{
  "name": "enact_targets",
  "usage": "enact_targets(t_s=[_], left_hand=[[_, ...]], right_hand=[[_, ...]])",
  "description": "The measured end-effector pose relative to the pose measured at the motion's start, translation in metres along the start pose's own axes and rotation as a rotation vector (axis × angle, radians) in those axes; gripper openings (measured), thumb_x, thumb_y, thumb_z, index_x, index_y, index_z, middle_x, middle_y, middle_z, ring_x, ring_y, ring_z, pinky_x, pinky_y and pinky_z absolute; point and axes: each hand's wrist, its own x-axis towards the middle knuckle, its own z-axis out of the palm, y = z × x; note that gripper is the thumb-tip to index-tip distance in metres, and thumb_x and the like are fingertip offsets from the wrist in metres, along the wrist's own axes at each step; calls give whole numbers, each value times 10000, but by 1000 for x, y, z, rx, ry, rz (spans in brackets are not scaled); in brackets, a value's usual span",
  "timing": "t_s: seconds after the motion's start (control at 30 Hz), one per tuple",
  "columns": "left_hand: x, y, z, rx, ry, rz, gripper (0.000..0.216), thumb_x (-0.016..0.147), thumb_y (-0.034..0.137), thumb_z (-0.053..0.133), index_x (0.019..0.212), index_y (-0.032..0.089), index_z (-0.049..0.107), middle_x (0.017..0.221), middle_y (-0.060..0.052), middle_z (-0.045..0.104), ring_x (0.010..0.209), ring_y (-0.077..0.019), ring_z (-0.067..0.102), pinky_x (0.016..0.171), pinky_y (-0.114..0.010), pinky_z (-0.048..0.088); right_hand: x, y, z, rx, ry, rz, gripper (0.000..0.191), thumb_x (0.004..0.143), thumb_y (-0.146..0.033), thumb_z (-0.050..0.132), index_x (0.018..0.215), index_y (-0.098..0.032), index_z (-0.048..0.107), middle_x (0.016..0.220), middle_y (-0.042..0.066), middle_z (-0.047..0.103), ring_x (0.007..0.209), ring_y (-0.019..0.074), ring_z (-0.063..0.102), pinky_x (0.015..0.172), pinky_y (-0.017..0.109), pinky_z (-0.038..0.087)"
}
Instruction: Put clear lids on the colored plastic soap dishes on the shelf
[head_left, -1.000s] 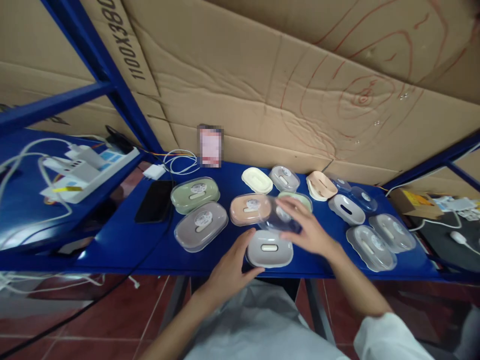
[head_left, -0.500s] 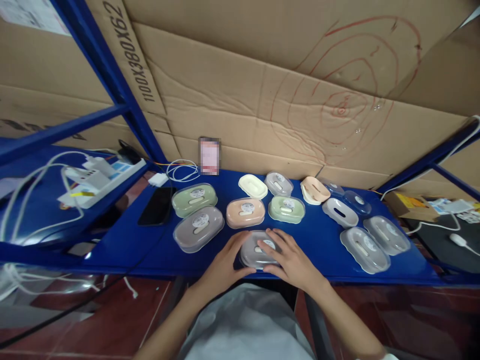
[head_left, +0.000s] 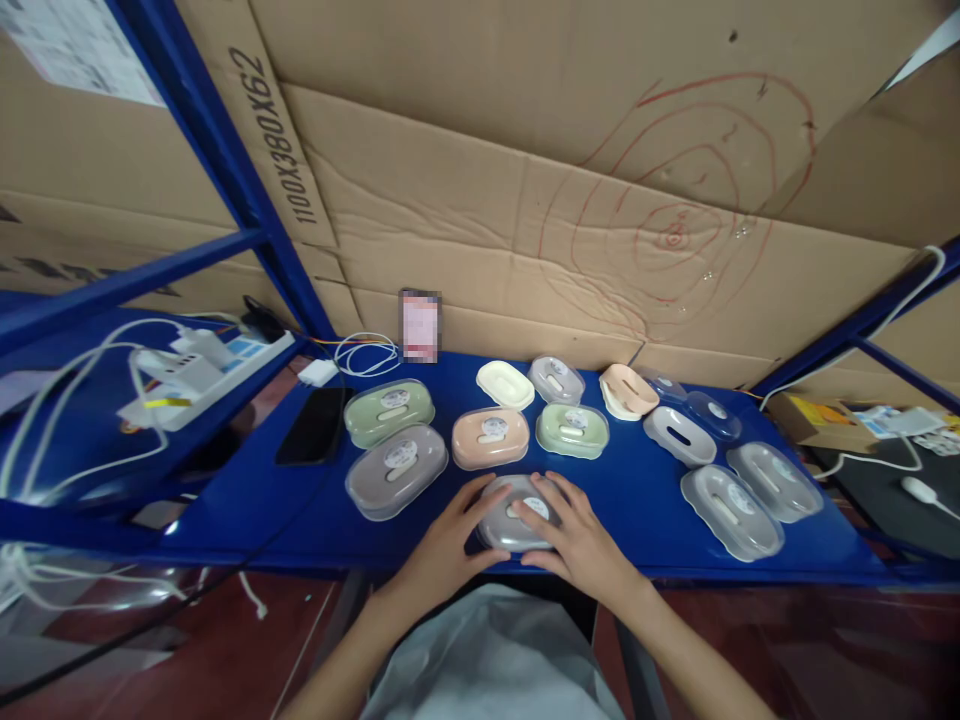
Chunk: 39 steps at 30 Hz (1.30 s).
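A grey soap box [head_left: 504,522] with a clear lid and a round sticker sits on the blue table at its near edge. My left hand [head_left: 459,530] grips its left side, thumb at the front and fingers at the back. From the right, my right hand [head_left: 576,530] curls round the same box, with fingertips on the lid by the sticker. Just beyond stand a peach soap box [head_left: 487,440] and a green soap box [head_left: 574,430], both lidded. A larger grey soap box [head_left: 396,472] lies to the left, in front of another green one [head_left: 388,412].
A black phone [head_left: 313,426] and a white cable [head_left: 367,355] lie at the left. Along the back are a cream dish [head_left: 505,385] and a peach dish part [head_left: 634,388]. Several grey boxes [head_left: 731,510] stand right. A cardboard wall [head_left: 450,200] closes the back; blue posts [head_left: 292,285] flank it.
The head view has tilted up slightly, so the table appears a little lower. Both hands stay on the grey soap box, with only slight finger shifts.
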Motion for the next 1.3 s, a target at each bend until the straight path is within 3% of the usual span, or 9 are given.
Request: enact_targets(t_s=[0.23,0.57,0.97,1.17,1.3], left_hand=[[0,0,-1,-27,16,-14,846,878,253,863,1614,370,463,1644,-102,504,1521,-314,523,1261,-534,475],[-3,1,0,-5,8,-8,834,904,271,837,1628,368,436,1661,-109,486,1533,-321,510,1255,-531,480],[1,1,2,-8,37,11,802,923,306,816,1629,368,441,1645,-104,493,1523,-303,517,1266,-538,458],[1,7,4,98,2,35,786,932,343,819,1631,394,464,1704,-109,399,1551,-339,470,1253,-544,464],[0,9,9,129,60,46,724,949,302,801,1601,416,506,1694,-90,412,1558,-323,463,1262,-533,454]], right_hand=[[10,1,-18,-2,-49,-27,709,988,-566,715,1620,-312,519,1651,162,519,1490,404,518,1132,607,566],[0,2,9,68,32,-2,668,966,-565,748,1563,-315,583,1667,179,492,1560,415,434,1136,640,541],[5,15,4,98,13,-28,700,943,-493,804,1577,-303,576,1690,167,472,1599,380,398,1208,600,509],[-3,14,6,238,-2,1,657,1023,-529,681,1604,-263,528,1731,159,405,1664,365,262,1266,611,425],[14,32,-16,391,107,62,644,1096,-607,464,1620,-232,487,1683,152,483,1619,323,378,1284,570,398]])
